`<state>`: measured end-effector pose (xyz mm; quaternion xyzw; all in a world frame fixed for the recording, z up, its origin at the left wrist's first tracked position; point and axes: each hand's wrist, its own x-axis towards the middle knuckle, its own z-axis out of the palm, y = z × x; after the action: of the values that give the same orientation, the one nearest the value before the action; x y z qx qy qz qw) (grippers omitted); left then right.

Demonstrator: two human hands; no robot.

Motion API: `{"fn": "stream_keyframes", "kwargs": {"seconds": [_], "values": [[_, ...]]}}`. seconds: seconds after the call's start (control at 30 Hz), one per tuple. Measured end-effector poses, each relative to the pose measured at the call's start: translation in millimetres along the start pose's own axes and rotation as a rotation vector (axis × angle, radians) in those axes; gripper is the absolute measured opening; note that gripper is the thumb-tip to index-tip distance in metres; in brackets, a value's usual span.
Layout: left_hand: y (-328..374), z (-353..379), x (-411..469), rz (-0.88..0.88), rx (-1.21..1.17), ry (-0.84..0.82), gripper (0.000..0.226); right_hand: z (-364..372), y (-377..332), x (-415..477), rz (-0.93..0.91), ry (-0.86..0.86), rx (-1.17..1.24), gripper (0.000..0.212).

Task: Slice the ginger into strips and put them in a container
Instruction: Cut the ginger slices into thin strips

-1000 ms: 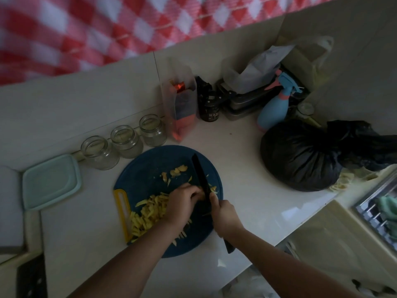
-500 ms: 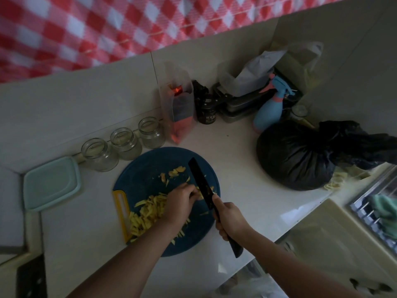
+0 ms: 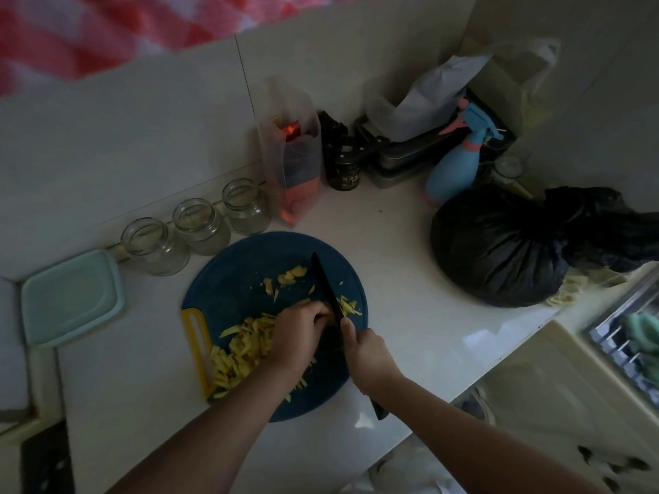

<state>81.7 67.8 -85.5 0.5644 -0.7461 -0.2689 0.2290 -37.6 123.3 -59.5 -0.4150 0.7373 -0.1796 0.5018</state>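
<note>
Dark blue cutting board (image 3: 231, 279) carries the whole job, and on it the black knife (image 3: 325, 288) lies with its long axis running near to far, tip leaning slightly left at the far end. The right hand (image 3: 367, 354) has its fingers wrapped round the handle at the near end. The left hand (image 3: 297, 333) sits just left of the blade, fingers curled down and knuckles close against its flank, pinning a ginger piece that is hidden under them. So the thing to be cut lies directly left of the blade, across its line, and I judge each stroke has to land just beside those fingertips.

A heap of cut ginger strips (image 3: 242, 351) lies on the near left of the board, partly under the left wrist; a few fresh slivers (image 3: 347, 306) sit right of the blade, and some uncut slices (image 3: 290, 276) wait on the far side. The lidded container (image 3: 69, 297) stands well left of the board, nearer the left hand, with three empty glass jars (image 3: 155, 246) just beyond the board's far-left rim
</note>
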Motion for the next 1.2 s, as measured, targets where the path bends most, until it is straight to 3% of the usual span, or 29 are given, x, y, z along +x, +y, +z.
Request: {"fn": "stream_keyframes", "kwargs": {"seconds": [0.13, 0.37, 0.93, 1.2], "values": [[-1, -2, 0, -0.005, -0.01, -0.022, 0.009, 4, -3, 8, 0.007, 0.027, 0.01, 0.059], [-4, -6, 2, 0.035, -0.064, -0.051, 0.008, -15, -4, 4, 0.171, -0.07, 0.398, 0.052], [-6, -7, 3, 0.042, -0.042, -0.049, 0.005, -25, -9, -10, 0.179, -0.117, 0.288, 0.053], [-8, -9, 4, 0.057, -0.041, -0.078, 0.006, -3, -10, -7, 0.071, -0.006, 0.022, 0.056]]}}
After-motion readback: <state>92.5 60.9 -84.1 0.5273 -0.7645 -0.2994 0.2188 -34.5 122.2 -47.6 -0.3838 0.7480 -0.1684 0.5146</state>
